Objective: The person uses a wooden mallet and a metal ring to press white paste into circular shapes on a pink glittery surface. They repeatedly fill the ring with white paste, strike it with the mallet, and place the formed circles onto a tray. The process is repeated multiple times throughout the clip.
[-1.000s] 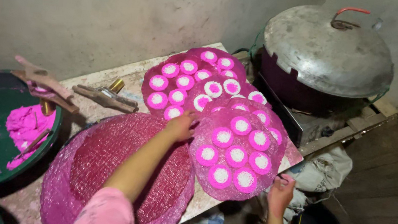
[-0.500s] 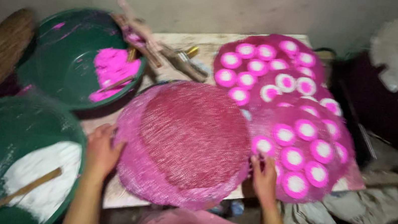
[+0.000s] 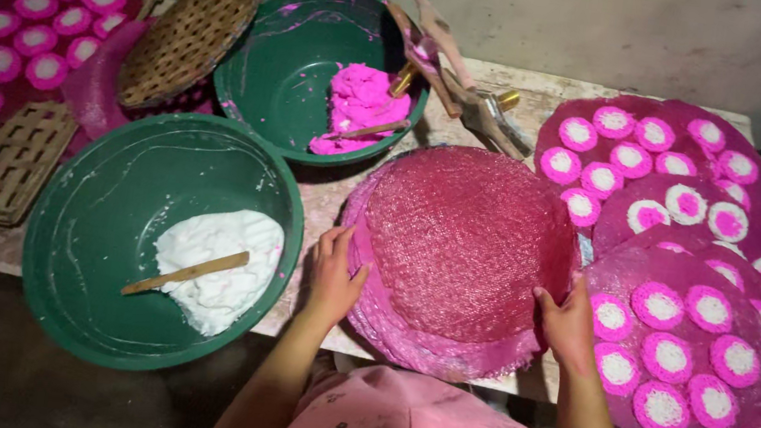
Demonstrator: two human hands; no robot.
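A: So, what did the hands have hold of?
B: The left hand [image 3: 332,274] and right hand [image 3: 568,322] each gripped an opposite rim of the stack of round pink mesh mats [image 3: 463,253], fingers curled over its edge, at the tabletop's front edge.
A: And around it?
B: A green basin of white dough [image 3: 110,210] sat just left; a green basin of pink dough [image 3: 304,50] behind, towards the back edge; mats of pink-and-white cakes [image 3: 687,319] overlapped at the right end
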